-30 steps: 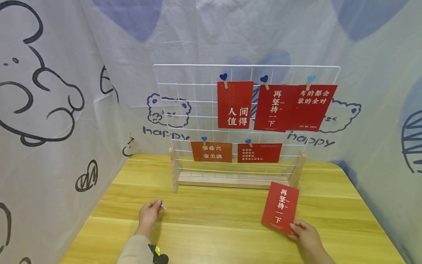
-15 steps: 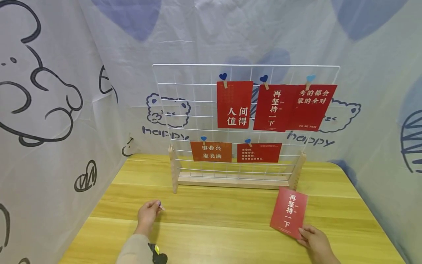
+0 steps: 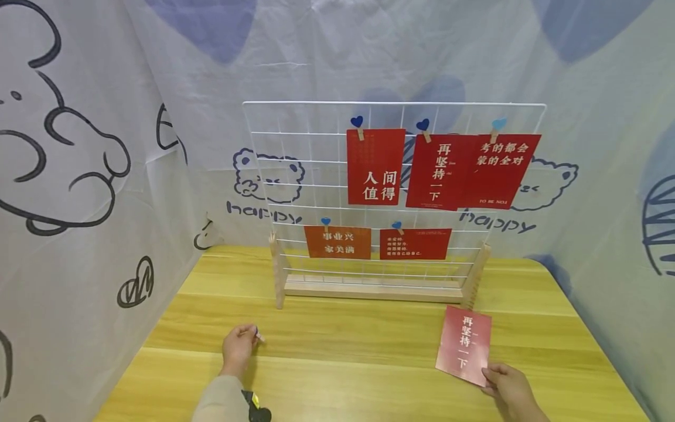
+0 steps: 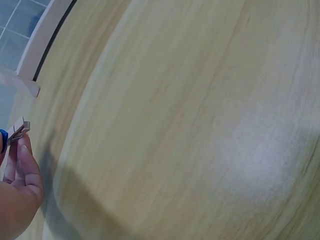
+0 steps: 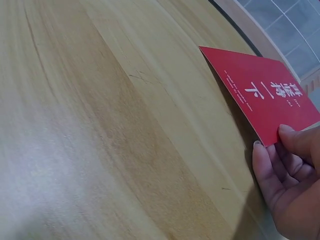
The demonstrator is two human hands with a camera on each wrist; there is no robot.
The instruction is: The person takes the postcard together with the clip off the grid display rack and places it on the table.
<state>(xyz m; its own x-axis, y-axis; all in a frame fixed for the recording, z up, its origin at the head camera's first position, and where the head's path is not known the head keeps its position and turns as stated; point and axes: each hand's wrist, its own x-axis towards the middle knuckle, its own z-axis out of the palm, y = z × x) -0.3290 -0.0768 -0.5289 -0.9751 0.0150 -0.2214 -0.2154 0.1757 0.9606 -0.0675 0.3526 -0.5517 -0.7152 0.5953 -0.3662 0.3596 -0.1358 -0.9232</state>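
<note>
My left hand (image 3: 238, 350) pinches a small wooden clothespin (image 4: 19, 131) with a blue end, over the left part of the table. On the right, my right hand (image 3: 508, 384) holds a red card (image 3: 464, 346) with white Chinese characters by its lower right corner, thumb on top. The card is tilted and catches the light in the head view. In the right wrist view the thumb and fingers (image 5: 295, 142) grip its near corner, close over the table. Behind both hands stands a white wire grid rack (image 3: 395, 105) on a wooden base.
Three red cards hang along the rack's upper part, one of them a card (image 3: 375, 167) under a dark blue heart clip (image 3: 357, 122). Lower down hang an orange card (image 3: 338, 242) and a red card (image 3: 415, 244). Patterned cloth surrounds the wooden table (image 3: 337, 346).
The right hand has moved right and a little nearer with the red card, which now tilts and looks paler. The left hand has barely shifted.
</note>
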